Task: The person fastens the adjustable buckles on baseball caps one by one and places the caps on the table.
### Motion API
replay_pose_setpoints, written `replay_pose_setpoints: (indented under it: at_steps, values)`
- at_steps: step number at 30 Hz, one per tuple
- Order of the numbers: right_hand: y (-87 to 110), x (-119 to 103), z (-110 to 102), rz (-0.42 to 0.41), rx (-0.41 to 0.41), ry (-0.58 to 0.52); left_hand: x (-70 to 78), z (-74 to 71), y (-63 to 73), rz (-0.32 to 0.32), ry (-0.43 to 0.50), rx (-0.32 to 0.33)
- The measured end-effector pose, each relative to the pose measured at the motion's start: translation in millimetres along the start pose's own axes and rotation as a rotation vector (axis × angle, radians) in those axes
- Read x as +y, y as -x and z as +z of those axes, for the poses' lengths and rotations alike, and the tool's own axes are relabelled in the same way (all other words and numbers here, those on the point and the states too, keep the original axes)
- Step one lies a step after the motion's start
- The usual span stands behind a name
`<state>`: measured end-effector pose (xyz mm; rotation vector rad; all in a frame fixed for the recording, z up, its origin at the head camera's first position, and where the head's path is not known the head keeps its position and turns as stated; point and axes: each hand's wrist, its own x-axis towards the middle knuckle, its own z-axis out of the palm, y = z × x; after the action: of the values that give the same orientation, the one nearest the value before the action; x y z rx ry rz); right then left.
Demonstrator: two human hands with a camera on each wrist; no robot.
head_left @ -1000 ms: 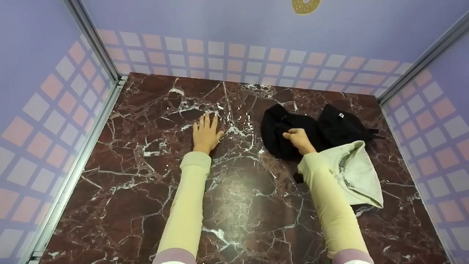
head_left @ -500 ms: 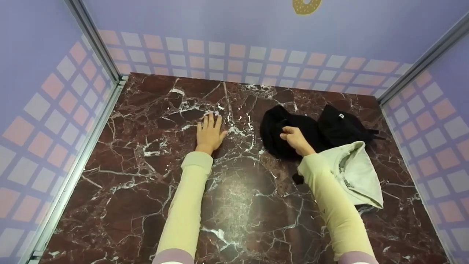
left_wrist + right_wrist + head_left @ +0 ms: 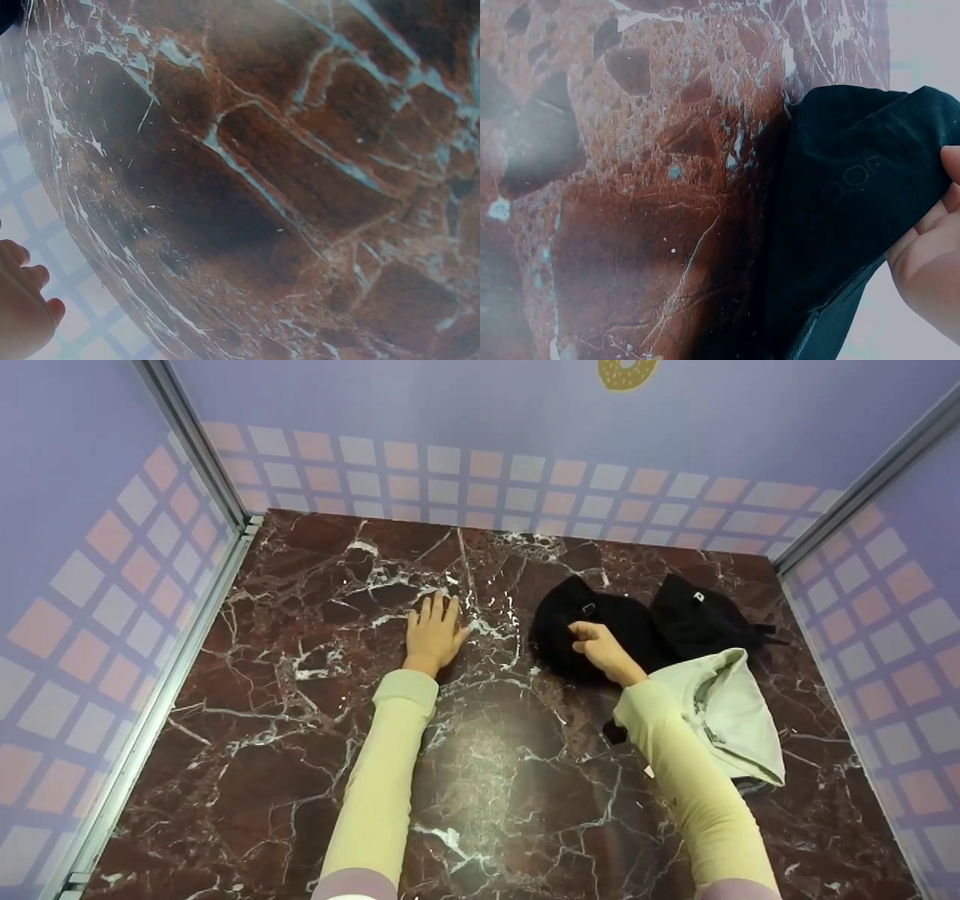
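In the head view, my left hand (image 3: 433,634) lies with its fingers straight on the dark red marbled table; the left wrist view catches only part of this hand (image 3: 26,304) at the lower left. A black cap (image 3: 555,619) with a small buckle lies to the right, and my right hand (image 3: 602,649) pinches it between thumb and curled fingers. Faint lettering shows on the black cap (image 3: 855,176) in the right wrist view. Beside it rests a second black cap (image 3: 694,619) with a small white tag. A pale, cream-green hat (image 3: 742,720) lies nearer, partly behind my right sleeve.
A small black piece (image 3: 615,731) shows next to the right sleeve, mostly hidden. The marbled table (image 3: 487,780) is bounded by a tiled back wall (image 3: 480,472) and by side walls with metal edge strips (image 3: 161,716).
My left hand has slid slightly to the right. The right hand has shifted a little left on the black cap, and the cap's buckle has come into sight.
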<state>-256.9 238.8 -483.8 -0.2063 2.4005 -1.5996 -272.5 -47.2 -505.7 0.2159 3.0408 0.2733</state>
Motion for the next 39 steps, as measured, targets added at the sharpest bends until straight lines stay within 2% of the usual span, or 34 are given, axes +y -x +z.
replay_pose_setpoints:
  at_steps: [5, 12, 22, 30, 32, 39]
  values:
    - [1.5, -1, 3, -0.024, -0.008, -0.018, -1.0, 0.7, 0.7, 0.002, -0.003, 0.002]
    - [20.0, -32, 15, -0.066, -0.005, 0.024, -0.3, -1.2, 1.0, 0.033, -0.002, -0.001]
    - [22.5, -35, 25, -0.18, -0.007, 0.049, 9.4, -3.2, 0.2, 0.099, 0.012, 0.104]
    - [28.2, -41, 34, -0.287, -0.028, 0.199, 23.7, -5.6, -1.0, 0.154, 0.055, 0.16]
    - [28.4, -41, 36, -0.32, -0.023, 0.245, 28.7, -7.1, -1.4, 0.172, 0.073, 0.171]
    - [15.3, -13, 39, -0.353, -0.015, 0.332, 46.2, -10.5, -1.5, 0.224, 0.087, 0.187]
